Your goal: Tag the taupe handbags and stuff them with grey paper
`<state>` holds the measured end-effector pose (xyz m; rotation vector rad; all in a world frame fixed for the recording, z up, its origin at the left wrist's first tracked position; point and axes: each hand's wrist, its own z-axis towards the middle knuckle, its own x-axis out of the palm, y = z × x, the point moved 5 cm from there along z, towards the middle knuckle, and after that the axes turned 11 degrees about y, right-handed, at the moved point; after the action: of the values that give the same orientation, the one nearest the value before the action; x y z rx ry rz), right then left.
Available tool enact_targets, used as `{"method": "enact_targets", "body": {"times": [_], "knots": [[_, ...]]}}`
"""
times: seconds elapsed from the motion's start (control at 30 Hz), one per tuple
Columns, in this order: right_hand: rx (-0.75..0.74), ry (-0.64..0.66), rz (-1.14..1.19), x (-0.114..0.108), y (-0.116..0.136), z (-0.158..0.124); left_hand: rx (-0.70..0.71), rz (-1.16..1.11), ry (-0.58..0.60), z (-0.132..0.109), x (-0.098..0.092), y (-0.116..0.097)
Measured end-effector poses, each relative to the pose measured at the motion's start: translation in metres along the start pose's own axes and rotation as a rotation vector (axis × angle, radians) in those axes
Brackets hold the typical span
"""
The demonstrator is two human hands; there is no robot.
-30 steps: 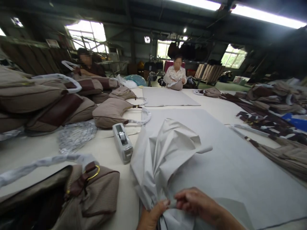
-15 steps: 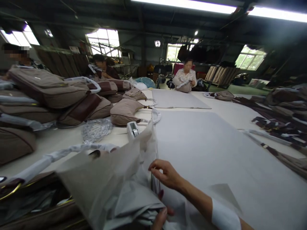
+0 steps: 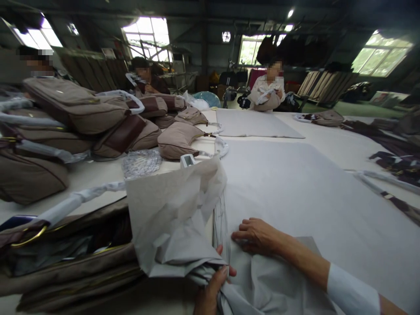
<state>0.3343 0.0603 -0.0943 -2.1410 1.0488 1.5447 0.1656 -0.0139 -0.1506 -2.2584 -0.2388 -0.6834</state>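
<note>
My left hand [image 3: 211, 291] is closed on a bunched wad of grey tissue paper [image 3: 177, 218], which rises crumpled beside the open mouth of a brown handbag [image 3: 68, 258] at the near left. My right hand [image 3: 257, 236] lies on the stack of flat grey paper sheets [image 3: 295, 188], fingers stretched out and pressing the top sheet near its left edge. The handbag has a gold ring and a wrapped white handle [image 3: 75, 202].
Taupe and brown handbags [image 3: 82, 118] are piled at the left. A tape dispenser [image 3: 187, 161] and a clear wrapper [image 3: 141, 162] lie behind the paper. Two people sit at the far end and one at the left. Straps [image 3: 387, 188] trail at the right.
The crumpled paper swung from the middle to the left, over the handbag's opening. My right hand let go of the paper and dropped flat onto the sheet stack.
</note>
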Motion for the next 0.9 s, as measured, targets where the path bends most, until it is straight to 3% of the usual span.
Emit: {"method": "enact_targets", "body": {"times": [0.1, 0.43, 0.67, 0.77, 0.9], "knots": [[-0.004, 0.026, -0.012, 0.004, -0.003, 0.0, 0.073, 0.057, -0.026, -0.002, -0.002, -0.004], [0.009, -0.074, -0.064, 0.019, -0.003, -0.01, 0.041, -0.032, -0.009, 0.0, -0.002, 0.002], [-0.129, -0.046, -0.175, 0.006, 0.008, -0.008, 0.045, 0.011, -0.017, 0.0, -0.006, 0.002], [-0.129, -0.051, -0.179, 0.002, 0.011, -0.009, 0.048, -0.011, -0.013, 0.002, -0.008, 0.005], [-0.086, -0.099, -0.081, 0.014, 0.007, -0.015, 0.043, -0.005, -0.008, 0.002, -0.008, 0.005]]}}
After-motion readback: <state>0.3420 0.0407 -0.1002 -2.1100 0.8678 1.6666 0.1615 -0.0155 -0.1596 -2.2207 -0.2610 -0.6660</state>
